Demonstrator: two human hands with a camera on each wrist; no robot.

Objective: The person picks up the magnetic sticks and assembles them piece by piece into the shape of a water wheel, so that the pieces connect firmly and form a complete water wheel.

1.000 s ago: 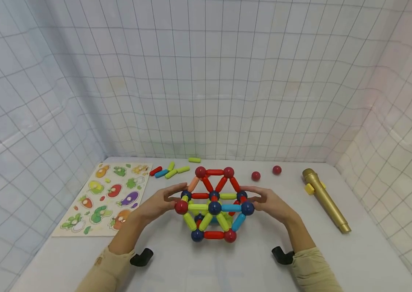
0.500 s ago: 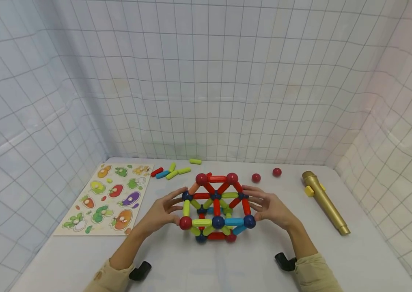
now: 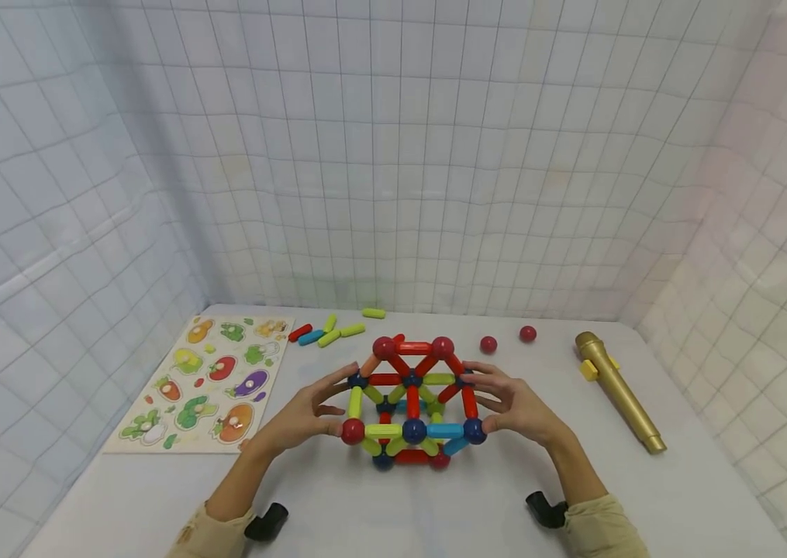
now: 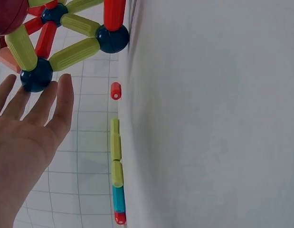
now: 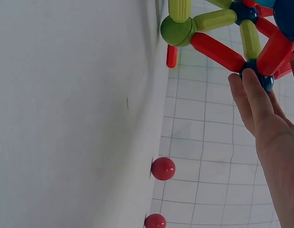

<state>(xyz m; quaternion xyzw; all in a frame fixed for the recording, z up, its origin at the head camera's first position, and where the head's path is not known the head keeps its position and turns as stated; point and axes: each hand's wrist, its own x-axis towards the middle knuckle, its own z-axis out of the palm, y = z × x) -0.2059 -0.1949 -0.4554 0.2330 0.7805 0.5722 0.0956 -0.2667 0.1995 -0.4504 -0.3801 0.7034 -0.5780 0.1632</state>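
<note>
A magnetic ball-and-rod structure [image 3: 412, 399] stands at the middle of the white table, built of red, yellow-green, blue and orange rods joined by coloured balls. My left hand [image 3: 305, 415] grips its left side, the thumb at a red ball [image 3: 353, 431] and the fingertips at a dark blue ball [image 4: 36, 76] farther back. On the right side my right hand [image 3: 522, 411] holds it likewise, thumb by a near dark blue ball [image 3: 474, 431], fingers around another dark blue ball [image 5: 266, 81]. A green ball [image 5: 177, 31] shows low on the structure in the right wrist view.
Several loose rods [image 3: 329, 337] lie at the back left, beside a vegetable puzzle board [image 3: 114, 443]. Two loose red balls [image 3: 488, 345] sit at the back right. A gold toy microphone [image 3: 619, 391] lies far right. Grid-patterned cloth walls [image 3: 393, 194] enclose the table.
The structure has tipped, its near middle row of balls dropping towards the bottom row. Both thumbs have moved down with it, spreading away from the fingers. The loose pieces stay put.
</note>
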